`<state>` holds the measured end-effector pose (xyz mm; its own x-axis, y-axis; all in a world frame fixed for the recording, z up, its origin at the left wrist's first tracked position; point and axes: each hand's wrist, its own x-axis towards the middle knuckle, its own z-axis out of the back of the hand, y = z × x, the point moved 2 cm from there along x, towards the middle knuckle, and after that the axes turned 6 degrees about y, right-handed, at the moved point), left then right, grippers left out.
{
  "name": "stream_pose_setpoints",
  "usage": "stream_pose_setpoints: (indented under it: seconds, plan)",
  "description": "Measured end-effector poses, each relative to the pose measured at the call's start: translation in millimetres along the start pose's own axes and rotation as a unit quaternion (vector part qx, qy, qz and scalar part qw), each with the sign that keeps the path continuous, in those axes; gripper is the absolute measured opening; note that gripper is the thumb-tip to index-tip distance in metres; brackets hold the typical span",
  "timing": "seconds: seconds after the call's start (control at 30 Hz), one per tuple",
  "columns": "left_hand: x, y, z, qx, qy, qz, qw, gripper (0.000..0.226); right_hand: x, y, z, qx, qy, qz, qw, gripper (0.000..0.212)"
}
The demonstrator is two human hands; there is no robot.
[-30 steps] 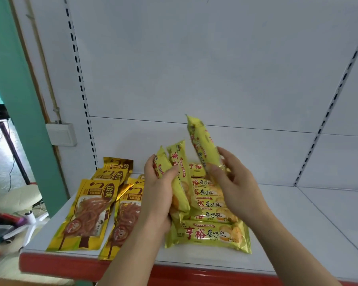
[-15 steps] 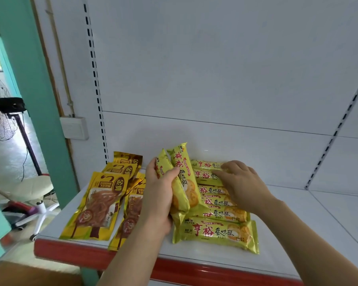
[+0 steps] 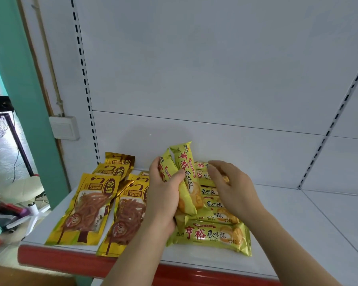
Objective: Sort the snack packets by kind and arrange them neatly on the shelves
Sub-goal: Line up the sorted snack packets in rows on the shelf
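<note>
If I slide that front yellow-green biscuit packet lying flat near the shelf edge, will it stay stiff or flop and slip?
The front yellow-green foil biscuit packet looks puffed and keeps its long shape, so it is probably fairly stiff and light. Its glossy wrapper likely slides easily on the smooth white metal shelf. The printed biscuits suggest brittle contents, so push gently.

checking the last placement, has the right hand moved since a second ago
Yes. The right hand held a yellow packet up against the back panel then; it has come down to the row of yellow packets on the shelf and holds nothing.
</note>
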<state>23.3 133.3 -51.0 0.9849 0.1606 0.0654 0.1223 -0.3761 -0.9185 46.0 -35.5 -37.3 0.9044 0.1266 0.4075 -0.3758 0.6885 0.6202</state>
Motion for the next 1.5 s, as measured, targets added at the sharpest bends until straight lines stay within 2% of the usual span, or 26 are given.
stream_pose_setpoints:
  seconds: [0.07,0.13,0.27,0.4,0.5,0.63,0.77,0.87,1.07,1.23,1.3,1.4,1.47,1.5]
  plan:
    - [-1,0,-6,0.028,0.003,-0.024,0.999,0.061,-15,16,-7,0.075,0.047,-0.015,0.996,0.033]
    - [-1,1,-11,0.045,0.007,-0.040,0.998,0.066,-25,20,-12,0.060,0.060,0.000,0.996,0.043]
    - [-1,5,-14,0.034,0.024,-0.022,0.999,0.067,-26,11,-6,0.062,0.062,-0.045,0.995,0.051]
    - [-2,6,-22,0.069,0.067,-0.029,0.995,0.057,-25,19,0,0.029,0.032,-0.011,0.999,0.049]
    - [-2,4,-22,0.065,0.051,-0.024,0.996,0.049,-16,18,10,0.014,0.024,-0.012,1.000,0.047]
    - [2,-1,-5,0.027,-0.012,-0.012,0.999,0.044,-4,3,31,-0.127,0.010,0.032,0.991,0.049]
    - [4,-4,5,0.021,-0.031,-0.008,0.999,0.037,4,-19,17,-0.272,0.108,0.113,0.949,0.050]
    - [2,-3,8,0.020,-0.039,-0.009,0.999,0.036,2,-25,4,-0.302,0.165,0.151,0.927,0.050]
    - [-2,1,11,0.042,-0.048,-0.016,0.998,0.032,7,-30,0,-0.341,0.152,0.163,0.913,0.048]
    - [-6,1,5,0.067,-0.021,-0.027,0.997,0.053,4,-33,-5,-0.350,0.155,0.152,0.911,0.050]
    - [-7,3,3,0.062,-0.017,-0.027,0.998,0.060,-1,-32,-6,-0.319,0.137,0.144,0.927,0.050]
    - [-10,4,-4,0.057,-0.021,-0.013,0.998,0.075,-11,-13,7,-0.137,0.031,0.115,0.983,0.040]
    - [-9,6,-8,0.055,-0.031,-0.010,0.998,0.085,-23,1,10,-0.021,0.028,0.090,0.995,0.039]
    - [-10,7,-11,0.051,-0.031,-0.013,0.998,0.088,-31,9,9,-0.003,0.042,0.096,0.995,0.043]
